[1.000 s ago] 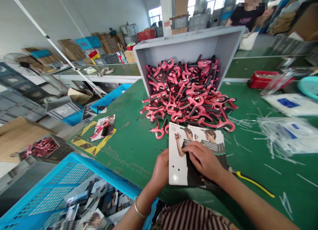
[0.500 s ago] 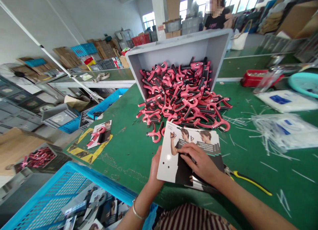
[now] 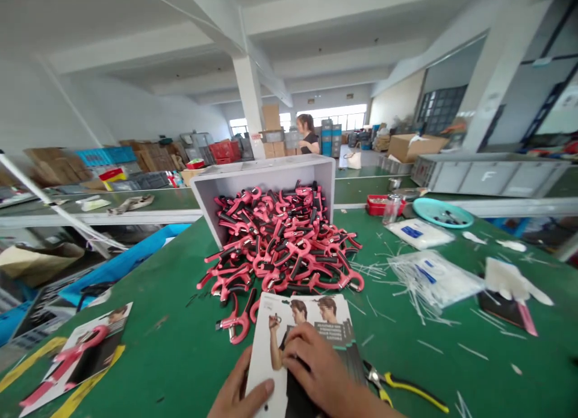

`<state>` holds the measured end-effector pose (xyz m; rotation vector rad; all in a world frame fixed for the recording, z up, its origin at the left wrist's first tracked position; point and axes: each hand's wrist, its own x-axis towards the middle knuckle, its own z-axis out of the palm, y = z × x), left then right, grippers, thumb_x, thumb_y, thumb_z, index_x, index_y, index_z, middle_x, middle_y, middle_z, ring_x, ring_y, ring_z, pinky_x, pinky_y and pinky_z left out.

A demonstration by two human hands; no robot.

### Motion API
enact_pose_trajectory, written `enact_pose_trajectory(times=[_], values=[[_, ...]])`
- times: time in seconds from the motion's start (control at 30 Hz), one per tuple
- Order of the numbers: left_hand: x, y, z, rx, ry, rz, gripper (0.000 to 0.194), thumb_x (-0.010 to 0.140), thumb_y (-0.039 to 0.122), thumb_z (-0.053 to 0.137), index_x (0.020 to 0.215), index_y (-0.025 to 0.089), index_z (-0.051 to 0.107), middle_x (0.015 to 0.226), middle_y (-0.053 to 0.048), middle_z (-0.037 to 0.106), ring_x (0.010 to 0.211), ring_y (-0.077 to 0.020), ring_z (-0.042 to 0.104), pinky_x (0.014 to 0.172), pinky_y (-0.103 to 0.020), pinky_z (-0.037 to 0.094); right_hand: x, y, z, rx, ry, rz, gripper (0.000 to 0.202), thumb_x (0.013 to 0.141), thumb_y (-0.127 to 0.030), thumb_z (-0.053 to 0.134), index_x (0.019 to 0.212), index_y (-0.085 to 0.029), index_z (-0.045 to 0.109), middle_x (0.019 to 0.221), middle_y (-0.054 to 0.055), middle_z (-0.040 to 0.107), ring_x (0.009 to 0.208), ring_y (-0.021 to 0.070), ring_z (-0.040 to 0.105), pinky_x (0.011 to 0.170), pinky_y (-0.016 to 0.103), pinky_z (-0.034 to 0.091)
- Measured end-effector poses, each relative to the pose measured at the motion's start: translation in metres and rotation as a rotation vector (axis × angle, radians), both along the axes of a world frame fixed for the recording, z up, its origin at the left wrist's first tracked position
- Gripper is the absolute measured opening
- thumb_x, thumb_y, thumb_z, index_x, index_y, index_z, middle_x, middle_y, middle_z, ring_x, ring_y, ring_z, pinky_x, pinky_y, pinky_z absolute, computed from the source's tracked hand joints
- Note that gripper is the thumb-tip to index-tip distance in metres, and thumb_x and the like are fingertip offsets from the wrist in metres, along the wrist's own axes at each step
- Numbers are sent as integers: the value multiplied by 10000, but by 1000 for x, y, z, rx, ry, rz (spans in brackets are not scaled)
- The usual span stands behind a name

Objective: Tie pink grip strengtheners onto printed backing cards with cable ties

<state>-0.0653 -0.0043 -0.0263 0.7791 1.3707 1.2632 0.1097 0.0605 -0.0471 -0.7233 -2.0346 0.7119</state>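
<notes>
A stack of printed cards [image 3: 266, 361] lies at the near edge of the green table. My left hand [image 3: 244, 388] grips the stack's left side, thumb on top. My right hand [image 3: 316, 364] rests over the cards with curled fingers pressed on the top one; whether it pinches a card is hidden. Beyond the cards, pink and black hand grips [image 3: 280, 243] spill from a grey crate [image 3: 262, 168] tipped on its side. At the left, another pink grip [image 3: 67, 361] lies on a printed card [image 3: 120, 324] beside yellow tape. Yellow-handled pliers [image 3: 406, 386] lie right of the stack.
Plastic bags [image 3: 433, 279] with loose white ties, a white glove [image 3: 512, 279], a turquoise tray [image 3: 442, 212] and a red box [image 3: 383, 205] sit on the right. A blue crate [image 3: 121, 264] stands beyond the table's left edge. A person [image 3: 309, 135] is in the background.
The view has tilted up and shifted right, so the near blue basket is out of sight. My left thumb now lies on top of the cards; my right hand's fingers are more curled.
</notes>
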Motion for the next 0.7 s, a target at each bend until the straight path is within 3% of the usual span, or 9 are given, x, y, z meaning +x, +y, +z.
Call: enact_pose_trajectory(times=[0.17, 0.3, 0.4, 0.5, 0.6, 0.7], values=[[-2, -1, -3, -187, -129, -22, 771, 496, 396, 890, 1194, 162, 662, 797, -72, 765, 518, -215, 645, 504, -288, 481, 25, -11, 21, -64, 155, -79, 82, 950, -221, 555, 914, -229, 628, 1027, 51, 600, 989, 186, 586, 900, 334, 479], [-12, -6, -3, -244, -71, -36, 827, 513, 429, 893, 1263, 198, 629, 762, -59, 767, 437, -194, 623, 434, -263, 449, 90, -7, 10, -72, 25, -210, 146, 978, -259, 498, 1050, -238, 623, 1122, 71, 611, 1034, 195, 589, 911, 345, 483], [-12, 3, 6, -246, -21, -176, 730, 544, 445, 885, 1189, 176, 674, 752, -70, 759, 492, -201, 652, 431, -239, 455, 150, 33, -12, -122, -305, -526, 194, 993, -285, 452, 1053, -203, 617, 1033, 62, 641, 903, 180, 615, 827, 329, 514], [-4, 24, 20, -255, 30, -417, 640, 642, 485, 825, 1163, 143, 685, 687, -75, 727, 469, -180, 619, 394, -229, 452, 189, 98, -27, -180, -439, -615, 168, 965, -223, 496, 927, -148, 642, 946, 66, 654, 912, 195, 618, 873, 365, 505], [4, 45, 30, -242, 83, -515, 580, 698, 476, 788, 1141, 115, 690, 622, -51, 678, 413, -135, 540, 339, -207, 408, 193, 157, -31, -233, -536, -661, 152, 956, -244, 557, 1011, -135, 647, 1055, 68, 653, 1009, 204, 617, 917, 407, 501], [4, 47, 24, -179, 1, -405, 511, 698, 418, 804, 1103, 126, 700, 691, -44, 678, 506, -128, 562, 403, -195, 436, 179, 195, -34, -321, -619, -699, 296, 946, -328, 599, 1187, -157, 600, 1204, 86, 615, 1034, 221, 625, 876, 437, 534]])
